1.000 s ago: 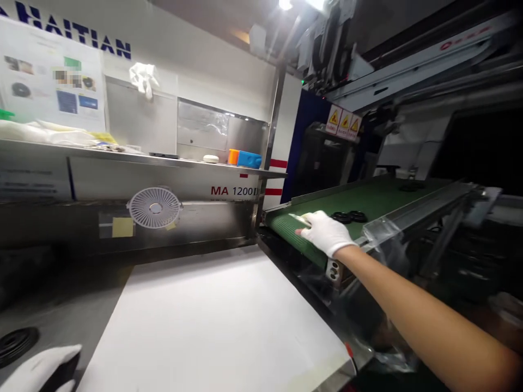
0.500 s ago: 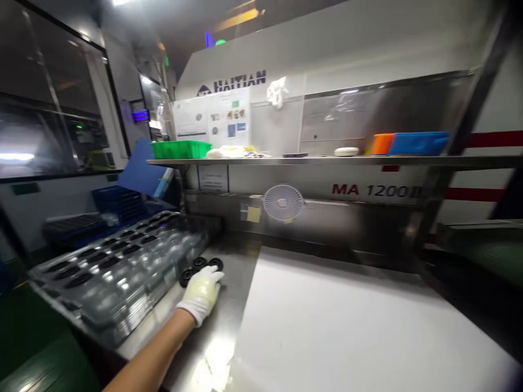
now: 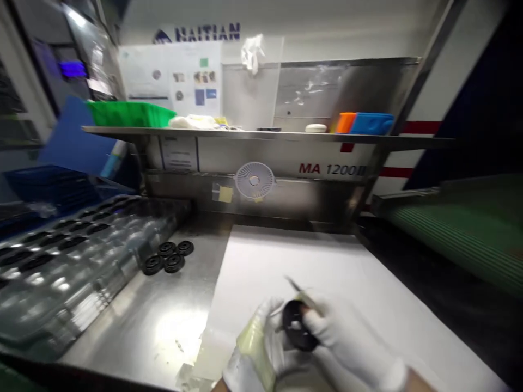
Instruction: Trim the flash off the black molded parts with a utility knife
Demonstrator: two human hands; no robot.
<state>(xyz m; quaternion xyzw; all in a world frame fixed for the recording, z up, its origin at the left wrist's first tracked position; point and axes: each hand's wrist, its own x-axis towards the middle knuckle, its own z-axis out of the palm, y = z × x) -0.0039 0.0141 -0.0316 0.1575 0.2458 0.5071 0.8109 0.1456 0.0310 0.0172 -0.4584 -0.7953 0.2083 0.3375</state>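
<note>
White-gloved left hand (image 3: 254, 342) holds black round part (image 3: 297, 329); white-gloved right hand (image 3: 341, 333) holds slim grey pointed tool (image 3: 301, 292), tip best kept off left hand.

The camera sits on the wearer's head, facing forward and down across the metal bench (image 3: 143, 326) to the shelf (image 3: 245, 132). The left hand (image 3: 255, 343) and right hand (image 3: 347, 340) are close below it; the plastic tray (image 3: 118, 280) and green belt (image 3: 469, 218) fill the sides.
</note>
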